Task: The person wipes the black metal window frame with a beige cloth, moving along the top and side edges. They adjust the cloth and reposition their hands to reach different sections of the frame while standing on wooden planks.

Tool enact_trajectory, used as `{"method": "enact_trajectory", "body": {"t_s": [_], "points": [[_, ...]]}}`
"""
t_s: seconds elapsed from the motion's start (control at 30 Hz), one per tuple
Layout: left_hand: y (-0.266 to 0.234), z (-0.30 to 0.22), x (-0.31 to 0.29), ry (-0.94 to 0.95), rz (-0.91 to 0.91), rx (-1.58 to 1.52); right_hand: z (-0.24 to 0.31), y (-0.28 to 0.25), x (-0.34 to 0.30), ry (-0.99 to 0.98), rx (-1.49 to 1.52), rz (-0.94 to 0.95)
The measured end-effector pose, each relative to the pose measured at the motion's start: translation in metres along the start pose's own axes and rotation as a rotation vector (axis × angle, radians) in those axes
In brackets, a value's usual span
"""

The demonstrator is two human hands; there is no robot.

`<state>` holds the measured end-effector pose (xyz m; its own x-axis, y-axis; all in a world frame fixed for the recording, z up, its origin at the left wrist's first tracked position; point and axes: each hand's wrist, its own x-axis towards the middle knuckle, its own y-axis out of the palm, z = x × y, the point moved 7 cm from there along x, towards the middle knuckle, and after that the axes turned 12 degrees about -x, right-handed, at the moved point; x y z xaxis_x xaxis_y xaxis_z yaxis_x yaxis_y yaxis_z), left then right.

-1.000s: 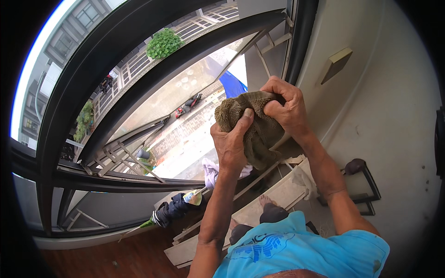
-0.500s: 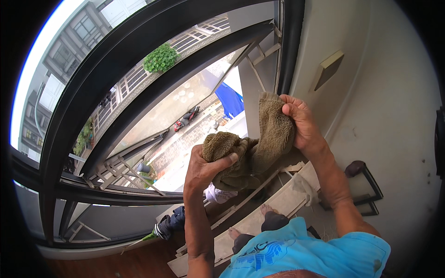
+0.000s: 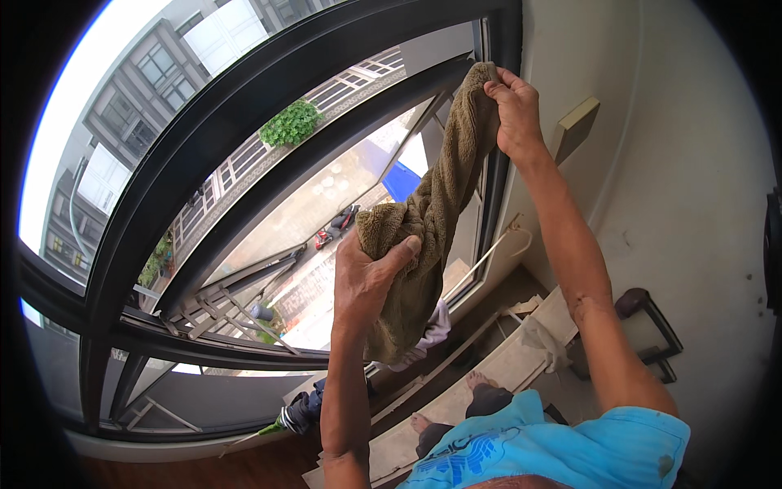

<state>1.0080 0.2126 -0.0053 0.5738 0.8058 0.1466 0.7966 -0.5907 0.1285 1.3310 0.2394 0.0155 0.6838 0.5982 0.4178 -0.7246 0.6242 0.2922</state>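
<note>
A brown, fluffy towel (image 3: pixel 432 196) hangs stretched between my two hands in front of the open window. My left hand (image 3: pixel 366 277) is closed round its bunched lower part, thumb on top. Higher up and to the right, my right hand (image 3: pixel 515 110) pinches the towel's upper end beside the window frame. Between the hands the cloth is gathered into a loose twist, and its lower end droops below my left hand.
Black window frames (image 3: pixel 106 236) curve across the left, with an open sash and a drop to the street outside. My feet stand on a pale plank (image 3: pixel 497 367). A light cloth (image 3: pixel 432 330) and a dark bundle (image 3: pixel 305 407) lie by the sill. A switch plate (image 3: pixel 577 129) juts from the right wall.
My right hand has moved up and away with the towel's end, drawing the cloth out long. My left hand keeps its grip in nearly the same place.
</note>
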Motion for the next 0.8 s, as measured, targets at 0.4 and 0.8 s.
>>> {"method": "enact_trajectory", "body": {"t_s": [0.4, 0.8], "points": [[0.057, -0.026, 0.05, 0.035, 0.165, -0.107, 0.009, 0.036, 0.043, -0.474, -1.423, -0.086], [0.047, -0.015, 0.044, 0.045, 0.14, 0.032, -0.005, 0.014, 0.057, -0.368, -1.126, 0.153]]}}
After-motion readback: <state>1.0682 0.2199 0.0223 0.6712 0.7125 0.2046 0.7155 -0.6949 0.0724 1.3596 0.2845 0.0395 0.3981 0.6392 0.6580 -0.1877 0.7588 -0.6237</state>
